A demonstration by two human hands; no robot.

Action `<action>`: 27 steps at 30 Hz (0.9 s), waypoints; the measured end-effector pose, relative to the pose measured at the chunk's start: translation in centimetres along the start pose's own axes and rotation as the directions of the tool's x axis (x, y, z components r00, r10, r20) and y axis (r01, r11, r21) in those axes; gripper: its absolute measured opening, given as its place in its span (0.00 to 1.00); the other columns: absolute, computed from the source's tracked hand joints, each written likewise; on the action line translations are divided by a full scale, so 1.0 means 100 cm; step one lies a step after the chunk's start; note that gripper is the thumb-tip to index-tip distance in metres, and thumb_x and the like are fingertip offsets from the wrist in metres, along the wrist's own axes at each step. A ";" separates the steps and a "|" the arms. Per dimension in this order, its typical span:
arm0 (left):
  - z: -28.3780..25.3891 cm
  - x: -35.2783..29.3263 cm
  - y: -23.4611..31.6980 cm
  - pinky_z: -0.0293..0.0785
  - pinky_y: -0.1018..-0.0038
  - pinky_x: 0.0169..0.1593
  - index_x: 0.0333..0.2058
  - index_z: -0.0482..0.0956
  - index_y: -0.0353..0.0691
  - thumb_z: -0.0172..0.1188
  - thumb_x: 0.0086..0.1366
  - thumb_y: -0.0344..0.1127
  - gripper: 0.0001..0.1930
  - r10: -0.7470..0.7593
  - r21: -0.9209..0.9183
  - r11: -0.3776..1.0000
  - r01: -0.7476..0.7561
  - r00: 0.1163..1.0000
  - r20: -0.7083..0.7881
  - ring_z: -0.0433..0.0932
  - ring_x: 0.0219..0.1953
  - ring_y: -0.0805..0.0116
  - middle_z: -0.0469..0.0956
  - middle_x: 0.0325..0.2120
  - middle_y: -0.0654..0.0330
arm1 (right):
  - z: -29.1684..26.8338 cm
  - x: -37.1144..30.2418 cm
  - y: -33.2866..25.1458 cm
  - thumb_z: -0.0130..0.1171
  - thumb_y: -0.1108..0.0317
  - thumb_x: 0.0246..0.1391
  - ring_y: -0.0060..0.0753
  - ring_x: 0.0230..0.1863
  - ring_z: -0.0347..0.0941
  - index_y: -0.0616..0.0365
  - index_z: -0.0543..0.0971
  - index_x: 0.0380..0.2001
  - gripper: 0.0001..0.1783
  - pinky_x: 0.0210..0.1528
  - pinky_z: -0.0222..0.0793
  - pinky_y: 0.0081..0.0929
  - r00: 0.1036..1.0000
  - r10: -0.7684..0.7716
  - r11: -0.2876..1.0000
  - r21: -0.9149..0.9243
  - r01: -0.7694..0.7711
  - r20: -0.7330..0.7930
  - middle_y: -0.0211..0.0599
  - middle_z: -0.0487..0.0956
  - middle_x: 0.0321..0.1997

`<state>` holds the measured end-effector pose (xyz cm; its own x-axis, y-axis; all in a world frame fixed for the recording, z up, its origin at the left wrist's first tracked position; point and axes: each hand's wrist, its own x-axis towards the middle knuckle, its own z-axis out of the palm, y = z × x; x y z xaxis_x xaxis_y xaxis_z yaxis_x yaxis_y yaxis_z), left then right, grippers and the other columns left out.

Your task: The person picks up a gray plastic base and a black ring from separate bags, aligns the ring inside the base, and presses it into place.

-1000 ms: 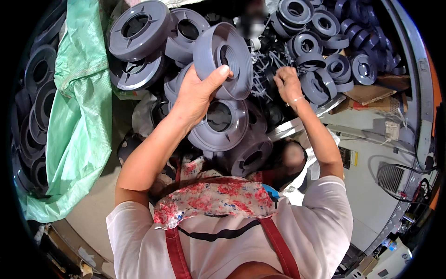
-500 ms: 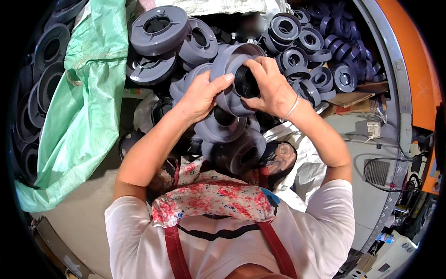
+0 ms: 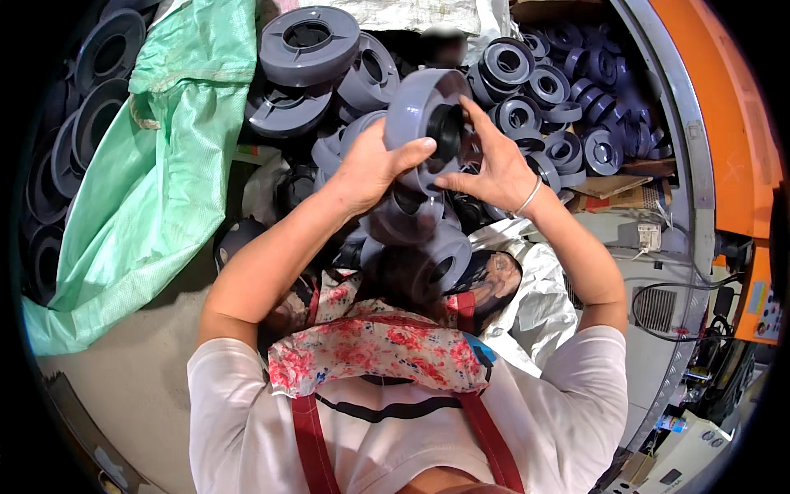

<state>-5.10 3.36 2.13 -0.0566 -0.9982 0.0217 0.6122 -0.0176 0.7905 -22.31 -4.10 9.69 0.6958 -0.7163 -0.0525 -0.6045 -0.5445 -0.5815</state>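
Note:
Before my chest, a deep grey plastic flanged ring [image 3: 414, 95] is held tilted, its open side turned to the right. My left hand [image 3: 370, 170] grips its left side, thumb pressed on the near wall. My right hand [image 3: 500, 171] closes on the right side, fingertips at the far rim and thumb at the near edge. A black ring-shaped insert [image 3: 446, 132] sits in the opening between the right thumb and fingers; how deep it is seated I cannot tell. More grey rings [image 3: 448, 251] lie right below, between my knees.
Large grey flanged rings [image 3: 309, 45] are stacked ahead on the left, and many small grey rings [image 3: 603, 151] are heaped at the right. A green woven sack [image 3: 164, 165] hangs at the left. White sheeting [image 3: 539, 288], a black cable [image 3: 658, 288] and an orange machine [image 3: 724, 115] are on the right.
The grey ring has turned, its opening facing further right. My right fingers have shifted from the black insert toward the ring's far rim. The whole view has shifted slightly.

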 end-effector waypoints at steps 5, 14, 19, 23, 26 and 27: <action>0.004 -0.005 0.011 0.64 0.76 0.50 0.56 0.59 0.33 0.59 0.56 0.36 0.31 0.097 0.241 0.965 -0.103 0.995 0.040 0.67 0.45 0.72 0.69 0.45 0.60 | -0.012 0.011 0.008 0.52 0.44 0.52 0.30 0.12 0.71 0.71 0.76 0.29 0.31 0.15 0.67 0.25 0.719 0.496 0.536 0.479 -0.695 0.487 0.41 0.76 0.19; -0.013 -0.023 0.019 0.55 0.70 0.60 0.61 0.47 0.35 0.62 0.51 0.35 0.43 0.394 0.677 0.591 -0.439 0.889 0.233 0.61 0.57 0.58 0.61 0.55 0.46 | 0.010 0.023 -0.015 0.50 0.55 0.54 0.20 0.28 0.73 0.65 0.71 0.46 0.25 0.26 0.71 0.16 0.975 0.212 0.420 0.896 -0.147 0.060 0.37 0.77 0.36; -0.073 -0.024 0.005 0.64 0.75 0.41 0.32 0.68 0.41 0.49 0.61 0.42 0.10 0.156 0.033 0.978 -0.204 0.625 -0.765 0.71 0.32 0.72 0.69 0.28 0.64 | -0.021 0.103 -0.056 0.65 0.49 0.40 0.22 0.30 0.74 0.70 0.72 0.45 0.37 0.30 0.69 0.19 0.954 -0.055 0.949 0.281 0.141 -0.293 0.36 0.78 0.29; -0.144 0.005 -0.011 0.61 0.77 0.26 0.31 0.72 0.44 0.42 0.62 0.52 0.18 -0.106 -0.244 0.902 -0.355 0.368 -0.924 0.64 0.24 0.77 0.70 0.21 0.70 | 0.004 0.180 -0.062 0.62 0.36 0.34 0.48 0.46 0.72 0.65 0.75 0.44 0.43 0.50 0.65 0.34 0.949 -0.167 0.981 -0.144 0.132 -0.268 0.57 0.74 0.44; -0.153 0.024 -0.026 0.60 0.81 0.25 0.40 0.71 0.49 0.41 0.59 0.60 0.23 0.011 -0.147 0.899 -0.413 0.356 -0.934 0.66 0.24 0.77 0.73 0.32 0.72 | 0.041 0.218 -0.032 0.64 0.35 0.30 0.54 0.58 0.59 0.70 0.64 0.53 0.55 0.57 0.58 0.36 0.947 -0.104 0.960 -0.280 0.016 -0.305 0.65 0.60 0.57; -0.141 0.020 -0.022 0.61 0.80 0.29 0.43 0.70 0.50 0.41 0.58 0.63 0.26 -0.010 -0.185 0.912 -0.367 0.430 -0.903 0.68 0.30 0.77 0.73 0.36 0.72 | 0.048 0.224 -0.022 0.65 0.35 0.29 0.54 0.62 0.54 0.73 0.58 0.57 0.60 0.59 0.55 0.36 0.945 -0.034 0.985 -0.169 -0.023 -0.326 0.67 0.56 0.60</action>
<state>4.56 0.58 -8.16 0.6813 -0.4817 -0.5512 0.7250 0.3395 0.5993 -3.53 -16.80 5.91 0.5511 -0.8007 0.2349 -0.6771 -0.5937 -0.4348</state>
